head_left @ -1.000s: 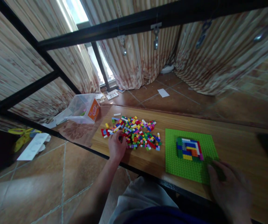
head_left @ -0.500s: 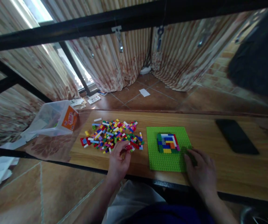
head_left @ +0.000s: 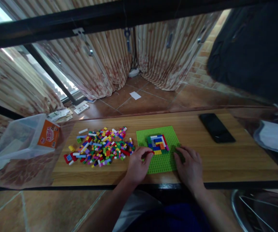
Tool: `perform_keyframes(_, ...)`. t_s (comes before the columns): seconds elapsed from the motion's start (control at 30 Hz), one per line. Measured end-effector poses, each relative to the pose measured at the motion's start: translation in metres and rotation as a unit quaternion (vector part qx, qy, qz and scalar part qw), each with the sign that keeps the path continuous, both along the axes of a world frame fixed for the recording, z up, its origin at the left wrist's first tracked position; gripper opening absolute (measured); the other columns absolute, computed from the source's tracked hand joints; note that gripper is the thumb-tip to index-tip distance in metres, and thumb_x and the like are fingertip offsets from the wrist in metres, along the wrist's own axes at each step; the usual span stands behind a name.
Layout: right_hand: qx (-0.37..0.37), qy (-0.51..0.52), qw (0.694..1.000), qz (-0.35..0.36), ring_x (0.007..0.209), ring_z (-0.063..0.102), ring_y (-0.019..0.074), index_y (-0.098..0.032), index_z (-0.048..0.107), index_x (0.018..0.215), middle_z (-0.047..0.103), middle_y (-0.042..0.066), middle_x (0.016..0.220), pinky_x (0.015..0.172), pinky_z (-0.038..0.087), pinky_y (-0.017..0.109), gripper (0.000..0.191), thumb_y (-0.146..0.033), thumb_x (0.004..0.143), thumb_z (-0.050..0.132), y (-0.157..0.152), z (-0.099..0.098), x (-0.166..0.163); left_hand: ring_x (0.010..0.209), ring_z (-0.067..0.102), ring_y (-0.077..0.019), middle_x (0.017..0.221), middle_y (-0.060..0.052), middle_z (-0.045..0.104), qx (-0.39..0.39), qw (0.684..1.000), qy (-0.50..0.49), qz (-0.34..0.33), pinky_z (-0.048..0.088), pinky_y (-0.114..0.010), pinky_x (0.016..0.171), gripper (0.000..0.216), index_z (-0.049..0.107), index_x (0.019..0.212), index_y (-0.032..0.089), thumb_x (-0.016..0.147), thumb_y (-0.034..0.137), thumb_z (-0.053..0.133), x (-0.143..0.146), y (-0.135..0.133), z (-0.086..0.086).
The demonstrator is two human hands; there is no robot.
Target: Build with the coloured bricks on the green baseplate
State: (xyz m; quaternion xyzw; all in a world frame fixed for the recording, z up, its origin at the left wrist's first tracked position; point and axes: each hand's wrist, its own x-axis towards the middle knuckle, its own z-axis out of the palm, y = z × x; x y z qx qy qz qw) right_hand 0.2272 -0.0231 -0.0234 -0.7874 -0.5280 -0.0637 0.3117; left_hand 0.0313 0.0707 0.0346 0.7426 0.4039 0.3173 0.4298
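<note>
My left hand [head_left: 140,164] is over the left part of the green baseplate [head_left: 163,166], its thumb and forefinger pinched on a small red brick [head_left: 151,152]. The red brick is close to the lower left corner of a block of coloured bricks [head_left: 157,144] built up on the plate. My right hand [head_left: 189,164] rests at the plate's right edge with its fingers bent and thumb apart, holding no brick that I can see. Left of the plate lies a pile of loose bricks [head_left: 102,145] in many colours.
A black phone [head_left: 216,128] lies on the right of the wooden table [head_left: 225,164]. Beyond the table's left end stands a clear plastic box [head_left: 20,135] with an orange label. A dark metal bar [head_left: 100,21] crosses above, in front of striped curtains [head_left: 105,61].
My left hand has moved right from the brick pile to the baseplate, carrying the red brick. My right hand stays at the plate's right edge. The view has turned to the right.
</note>
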Motion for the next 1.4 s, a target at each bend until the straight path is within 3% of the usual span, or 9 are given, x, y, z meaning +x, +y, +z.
perform_keyframes(0.23, -0.002, 0.015, 1.0, 0.002, 0.104, 0.056, 0.0268, -0.019, 0.067, 0.108, 0.064, 0.013, 0.115, 0.088, 0.045, 0.045, 0.029, -0.036, 0.092, 0.051, 0.0, 0.002, -0.001, 0.084, 0.067, -0.014, 0.1, -0.005, 0.068, -0.038, 0.999, -0.001, -0.017, 0.055, -0.027, 0.077, 0.019, 0.066, 0.097, 0.019, 0.084, 0.009, 0.057, 0.013, 0.006, -0.002)
perform_keyframes(0.4, -0.001, 0.023, 1.0, 0.001, 0.102, 0.056, 0.0262, -0.02, 0.068, 0.107, 0.064, 0.012, 0.114, 0.088, 0.045, 0.045, 0.028, -0.036, 0.091, 0.051, 0.0, 0.003, -0.001, 0.091, 0.066, -0.0168, 0.098, -0.004, 0.069, 0.014, 0.995, 0.083, -0.051, 0.053, -0.032, 0.087, 0.017, 0.068, 0.096, 0.02, 0.088, 0.012, 0.055, 0.021, 0.012, 0.004)
perform_keyframes(0.57, -0.005, 0.018, 1.0, -0.003, 0.102, 0.055, 0.0258, -0.018, 0.067, 0.108, 0.064, 0.012, 0.115, 0.088, 0.045, 0.044, 0.029, -0.036, 0.092, 0.051, 0.0, 0.003, -0.002, 0.091, 0.064, -0.0181, 0.099, -0.006, 0.068, 0.056, 0.979, 0.166, -0.103, 0.051, -0.031, 0.086, 0.021, 0.069, 0.101, 0.019, 0.091, 0.014, 0.051, 0.032, 0.019, 0.011)
perform_keyframes(0.93, 0.002, 0.018, 1.0, 0.0, 0.102, 0.055, 0.0254, -0.019, 0.067, 0.108, 0.064, 0.012, 0.115, 0.088, 0.045, 0.043, 0.027, -0.035, 0.092, 0.051, 0.0, 0.004, -0.002, 0.091, 0.064, -0.02, 0.101, -0.005, 0.068, 0.087, 0.958, 0.256, -0.101, 0.051, -0.031, 0.084, 0.022, 0.068, 0.104, 0.022, 0.095, 0.021, 0.048, 0.041, 0.026, 0.015)
perform_keyframes(1.1, 0.002, 0.019, 1.0, -0.002, 0.101, 0.055, 0.0259, -0.02, 0.068, 0.108, 0.064, 0.012, 0.115, 0.088, 0.045, 0.044, 0.027, -0.035, 0.092, 0.051, 0.0, 0.004, -0.002, 0.096, 0.065, -0.021, 0.103, -0.005, 0.07, 0.077, 0.963, 0.234, -0.112, 0.05, -0.033, 0.088, 0.021, 0.066, 0.105, 0.021, 0.093, 0.017, 0.049, 0.039, 0.027, 0.013)
perform_keyframes(1.4, -0.002, 0.017, 1.0, 0.0, 0.1, 0.055, 0.0258, -0.019, 0.068, 0.107, 0.064, 0.012, 0.114, 0.087, 0.045, 0.044, 0.028, -0.035, 0.092, 0.05, 0.0, 0.004, -0.002, 0.083, 0.069, -0.0226, 0.091, -0.007, 0.073, 0.018, 0.961, 0.262, -0.082, 0.051, -0.033, 0.077, 0.032, 0.057, 0.119, 0.017, 0.088, 0.022, 0.061, 0.047, 0.033, 0.016)
